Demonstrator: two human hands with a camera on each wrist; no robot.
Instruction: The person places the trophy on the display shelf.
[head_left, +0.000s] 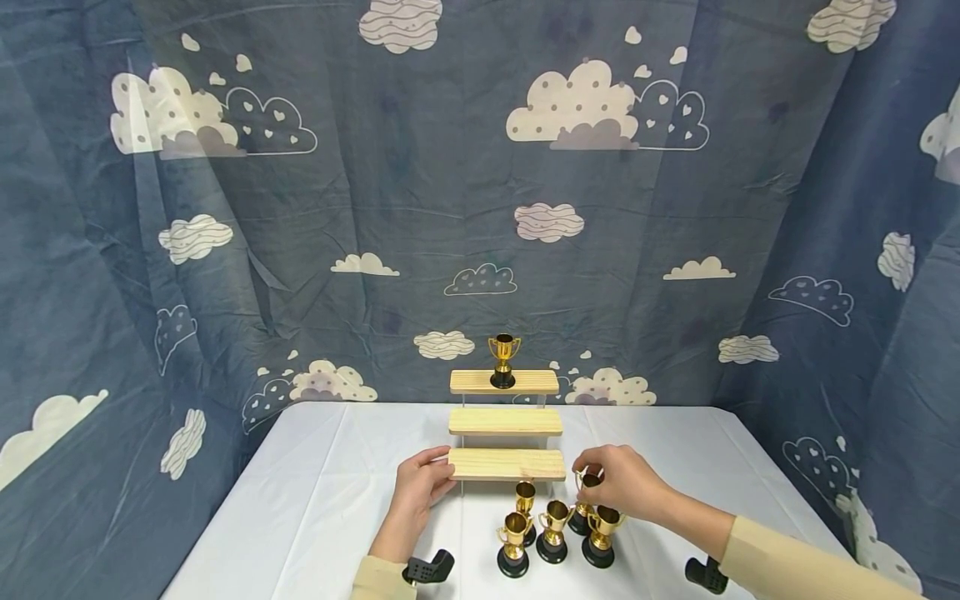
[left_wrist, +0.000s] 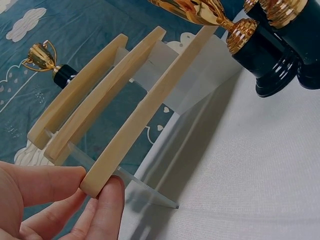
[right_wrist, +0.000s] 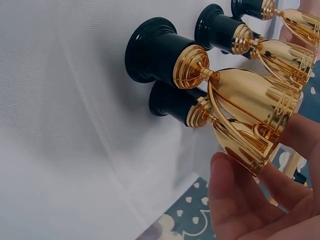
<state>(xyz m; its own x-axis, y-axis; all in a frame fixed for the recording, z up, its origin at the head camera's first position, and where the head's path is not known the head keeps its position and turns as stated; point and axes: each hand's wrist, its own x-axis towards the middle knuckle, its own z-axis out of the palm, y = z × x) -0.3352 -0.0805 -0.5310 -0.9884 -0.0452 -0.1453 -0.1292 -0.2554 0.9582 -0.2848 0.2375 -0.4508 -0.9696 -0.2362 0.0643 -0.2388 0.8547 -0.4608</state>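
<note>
My left hand point(head_left: 416, 493) pinches the left end of the lowest wooden board of a three-tier display stand point(head_left: 506, 465); the left wrist view shows thumb and fingers around that board end point(left_wrist: 100, 180). My right hand point(head_left: 624, 483) holds the cup of a small gold trophy point(head_left: 580, 523) with a black base, the rear right one of a group. That trophy point(right_wrist: 172, 102) stands upright on the cloth, partly hidden behind a nearer trophy point(right_wrist: 240, 95) in the right wrist view. Other trophies point(head_left: 552, 533) stand close beside it. One more trophy point(head_left: 504, 360) stands on the top board.
A white cloth covers the table point(head_left: 322, 500). Clear side panels point(left_wrist: 150, 187) support the stand's boards. The middle board point(head_left: 506, 422) is bare. Behind hangs a blue curtain point(head_left: 420, 192) with cloud prints. Each wrist wears a black strap device point(head_left: 429, 568).
</note>
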